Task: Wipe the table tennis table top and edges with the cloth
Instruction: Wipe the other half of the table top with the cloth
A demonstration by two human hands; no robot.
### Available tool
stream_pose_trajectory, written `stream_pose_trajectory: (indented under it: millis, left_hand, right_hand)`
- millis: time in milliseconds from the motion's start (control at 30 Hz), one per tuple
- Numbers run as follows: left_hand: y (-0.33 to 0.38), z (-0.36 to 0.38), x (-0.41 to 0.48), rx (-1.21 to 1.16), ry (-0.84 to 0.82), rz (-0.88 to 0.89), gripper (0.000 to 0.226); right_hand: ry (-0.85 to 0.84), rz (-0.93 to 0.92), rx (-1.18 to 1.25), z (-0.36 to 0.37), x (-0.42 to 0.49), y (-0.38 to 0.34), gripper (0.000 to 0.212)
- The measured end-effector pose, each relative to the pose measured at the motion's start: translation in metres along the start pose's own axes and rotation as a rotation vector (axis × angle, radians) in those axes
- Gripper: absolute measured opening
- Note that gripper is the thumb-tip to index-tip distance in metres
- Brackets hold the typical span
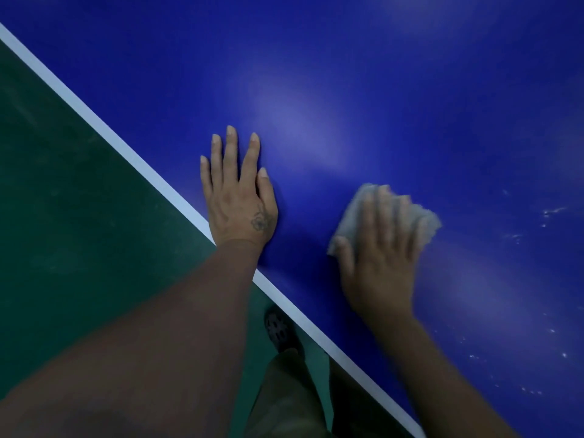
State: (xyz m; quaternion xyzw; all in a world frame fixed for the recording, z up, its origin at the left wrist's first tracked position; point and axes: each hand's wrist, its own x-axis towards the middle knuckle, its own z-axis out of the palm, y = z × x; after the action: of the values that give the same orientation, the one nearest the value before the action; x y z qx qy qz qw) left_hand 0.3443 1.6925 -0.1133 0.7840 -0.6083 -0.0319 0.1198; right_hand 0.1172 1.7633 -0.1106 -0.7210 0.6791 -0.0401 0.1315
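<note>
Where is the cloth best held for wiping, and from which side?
From above. The cloth lies flattened on the blue table top, so pressing its middle with the flat right hand suits it. To lift it, probably pinch the corner poking out beside the thumb.

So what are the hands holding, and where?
The right hand presses the cloth from above with flat fingers. The left hand holds nothing, flat on the table.
</note>
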Motion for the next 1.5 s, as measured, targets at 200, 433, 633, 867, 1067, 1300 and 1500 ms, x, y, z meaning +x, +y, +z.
stream_pose_trajectory:
  millis: [200,433,633,867,1067,1300,1500]
  left_hand:
    - [0.002,0.002,-0.002,-0.017,-0.002,0.005,0.053]
    - [0.006,-0.002,-0.004,-0.018,-0.007,-0.003,0.053]
    - [0.004,0.000,-0.007,-0.025,0.013,0.012,0.054]
    - [0.005,-0.004,-0.011,-0.005,-0.008,0.024,0.057]
    - [0.046,-0.010,-0.057,0.047,-0.059,-0.102,0.059]
    - [0.124,0.006,-0.190,-0.013,-0.086,-0.143,0.057]
    - [0.127,0.016,-0.194,0.002,-0.043,-0.172,0.057]
  right_hand:
    - [-0.145,-0.406,0.054,0.018,-0.090,-0.018,0.074]
    - [-0.049,-0.060,-0.068,-0.025,-0.073,0.117,0.072]
    - [-0.066,-0.412,-0.045,-0.009,-0.012,0.049,0.069]
    - [0.031,-0.383,-0.099,-0.034,0.049,0.114,0.064]
    - [0.009,0.190,-0.006,-0.063,0.059,0.163,0.069]
    - [-0.001,-0.188,-0.058,-0.019,-0.061,0.074,0.068]
    - [-0.047,-0.452,-0.085,-0.020,-0.075,0.130,0.066]
